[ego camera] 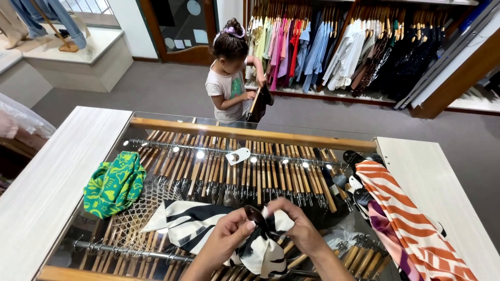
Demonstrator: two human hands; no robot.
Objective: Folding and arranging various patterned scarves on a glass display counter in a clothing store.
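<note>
The person's left hand point(229, 234) and right hand point(297, 226) are meeting over a black-and-white patterned garment point(208, 229) that is lying on the glass top of the table point(57, 177). The left fingers point(249, 225) are pinching a small dark oval piece point(255, 214) at the bunched middle of the cloth, and the right fingers point(271, 208) are clenching the same bunch of fabric from the other side, so both hands are grasping the garment, touching each other just above it.

Under the glass, the table is serving as a display case: rows of wooden hangers point(250, 174) are hanging from metal rails inside it, with small lights glinting along the upper rail. On the glass to the left, a green and yellow patterned cloth point(114, 183) is lying crumpled, and a pale net piece point(138, 218) is spreading between it and the held garment. To the right, an orange-and-white striped garment point(411, 218) is draping over the edge.

Beyond the table, a child point(229, 78) is standing at a wall rack of coloured clothes point(338, 41), holding a dark item point(260, 101).
</note>
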